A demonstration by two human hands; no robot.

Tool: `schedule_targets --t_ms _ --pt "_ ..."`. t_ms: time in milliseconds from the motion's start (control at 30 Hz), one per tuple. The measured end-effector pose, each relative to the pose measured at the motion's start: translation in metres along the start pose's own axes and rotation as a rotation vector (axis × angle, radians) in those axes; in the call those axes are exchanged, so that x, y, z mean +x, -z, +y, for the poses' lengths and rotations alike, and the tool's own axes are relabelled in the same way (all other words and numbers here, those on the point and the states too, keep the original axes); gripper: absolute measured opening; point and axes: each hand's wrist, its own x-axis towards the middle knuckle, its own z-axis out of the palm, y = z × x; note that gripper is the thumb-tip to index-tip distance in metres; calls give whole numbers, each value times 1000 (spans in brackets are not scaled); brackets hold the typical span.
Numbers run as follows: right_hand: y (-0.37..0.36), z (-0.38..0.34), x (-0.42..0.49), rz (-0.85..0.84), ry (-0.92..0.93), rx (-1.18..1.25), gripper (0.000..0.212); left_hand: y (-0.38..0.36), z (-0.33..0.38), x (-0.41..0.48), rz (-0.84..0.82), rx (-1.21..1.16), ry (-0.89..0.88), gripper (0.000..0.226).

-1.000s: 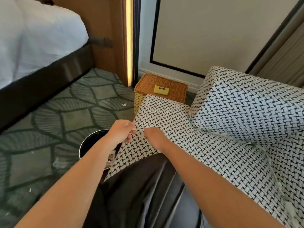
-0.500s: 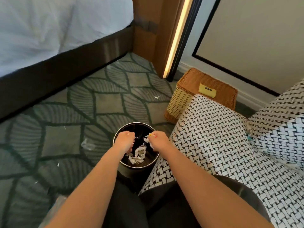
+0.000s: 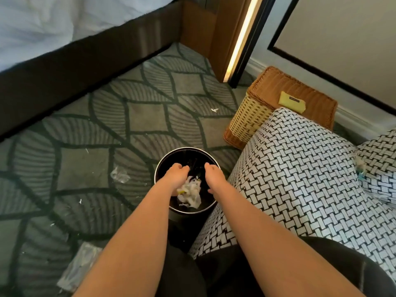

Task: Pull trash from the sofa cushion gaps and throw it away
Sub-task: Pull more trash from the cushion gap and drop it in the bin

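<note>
- Two hands hang over the mouth of the black bin [image 3: 186, 149], knuckles up and apart from each other. The left hand [image 3: 175, 177] is toward the bin's 9 o'clock side and the right hand [image 3: 214, 176] toward its 3 o'clock side.
- Fingers of both fold down into the bin and out of sight, so it cannot be told whether either pinches anything.
- Crumpled paper [image 3: 191, 192] lies inside the bin between the two wrists, close against the left hand.
- Outstanding item: a pale tuft of trash [image 3: 361, 166] with a teal scrap, lodged in a gap between cushions of the sofa [image 3: 300, 168], well apart from the hands at 3 o'clock.
- That gap runs roughly from 11 to 5 o'clock in view. The right hand is the nearer, so the next reach is judged to fall to it.
- Loose scraps [image 3: 120, 174] also lie on the carpet [image 3: 85, 168] at 9 o'clock from the bin.
</note>
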Motion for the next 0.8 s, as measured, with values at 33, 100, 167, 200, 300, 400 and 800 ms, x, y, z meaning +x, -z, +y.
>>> schedule_targets --t_ms 33,100,167,200,300,400,800 --pt "3 -1 -1 10 -1 25 41 -1 1 -3 4 -7 -2 37" --pt "9 -3 -7 34 17 55 37 -2 2 -10 16 1 -35 24" --pt "16 -4 -13 53 67 54 31 -3 4 -23 32 -7 -82 20" --pt "20 -6 -16 50 91 68 26 -4 4 -25 38 -22 -108 23" --pt "40 -14 -35 26 196 58 23 -12 7 -43 73 -6 -195 23" --pt "65 -21 -56 5 282 0 22 -23 10 -64 78 48 -287 20" --pt "232 46 -112 222 365 -325 31 -104 67 -173 -180 277 -646 29"
